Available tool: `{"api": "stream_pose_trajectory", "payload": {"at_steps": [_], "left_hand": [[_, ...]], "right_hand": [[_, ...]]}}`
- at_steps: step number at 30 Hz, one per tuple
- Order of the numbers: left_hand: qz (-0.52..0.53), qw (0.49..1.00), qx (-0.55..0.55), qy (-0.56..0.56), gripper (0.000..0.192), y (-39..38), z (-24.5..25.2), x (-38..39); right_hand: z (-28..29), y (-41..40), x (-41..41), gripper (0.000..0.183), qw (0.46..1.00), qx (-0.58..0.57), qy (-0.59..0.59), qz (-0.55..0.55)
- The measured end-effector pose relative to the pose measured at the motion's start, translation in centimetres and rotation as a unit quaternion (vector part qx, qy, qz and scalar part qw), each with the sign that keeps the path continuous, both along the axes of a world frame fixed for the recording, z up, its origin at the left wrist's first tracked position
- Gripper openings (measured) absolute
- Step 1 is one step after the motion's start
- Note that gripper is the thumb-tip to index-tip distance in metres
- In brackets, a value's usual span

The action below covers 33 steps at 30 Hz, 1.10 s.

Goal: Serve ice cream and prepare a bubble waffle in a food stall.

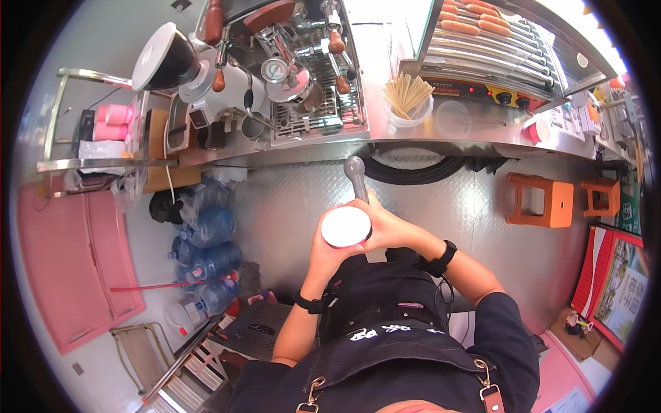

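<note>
In front of my apron, both hands are wrapped around a round white-faced object [346,227], possibly a cup. A thin dark pinkish edge shows at its right side, and I cannot tell whether I see its inside or its end. My left hand [321,241] curves around the left and lower side. On the right and upper side, my right hand [384,224] grips it. A grey handle with a bulbous end [355,173] points away toward the counter from beneath my right hand. Whether it joins the white object is hidden.
Ahead, a steel counter carries an espresso machine [304,67], a coffee grinder [165,59], a tub of wooden sticks [408,103] and a sausage roller grill [485,57]. Water bottles [211,258] line the left floor. Orange stools [542,200] stand right. A black hose [413,173] lies below the counter.
</note>
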<state>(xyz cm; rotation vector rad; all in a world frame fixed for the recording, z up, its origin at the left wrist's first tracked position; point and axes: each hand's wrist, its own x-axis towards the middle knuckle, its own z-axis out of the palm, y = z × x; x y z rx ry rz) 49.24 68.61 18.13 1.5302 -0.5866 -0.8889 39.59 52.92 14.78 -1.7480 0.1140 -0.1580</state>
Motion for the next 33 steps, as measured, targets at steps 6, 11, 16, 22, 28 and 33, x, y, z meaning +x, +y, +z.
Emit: {"api": "stream_pose_trajectory", "payload": {"at_steps": [6, 11, 16, 22, 28, 33], "left_hand": [[0.116, 0.979, 0.016, 0.166, 0.061, 3.9, -5.6, 6.4], [0.074, 0.996, 0.031, 0.034, 0.066, 10.9, -5.0, 14.6], [0.135, 0.986, 0.098, -0.008, 0.067, 18.5, -5.0, 19.6], [0.173, 0.978, 0.12, 0.002, 0.073, 22.8, -5.0, 21.2], [0.113, 0.989, 0.092, -0.021, 0.077, 19.5, -5.0, 21.0], [0.054, 0.995, 0.078, 0.014, 0.08, 15.4, -6.0, 19.7]], "right_hand": [[-2.0, 0.4, 0.5, 0.084, 0.99, -0.063, 0.09, -0.085], [-11.2, -4.2, 1.0, 0.029, 0.844, -0.421, 0.324, 0.07], [-19.8, -9.7, 6.1, 0.016, 0.672, -0.714, 0.174, 0.091], [-24.1, -9.9, 9.8, 0.036, 0.555, -0.726, 0.389, 0.111], [-24.1, -8.9, 8.8, 0.029, 0.56, -0.748, 0.357, 0.001], [-20.8, 2.1, -1.2, 0.017, 0.679, -0.653, 0.327, 0.077]]}}
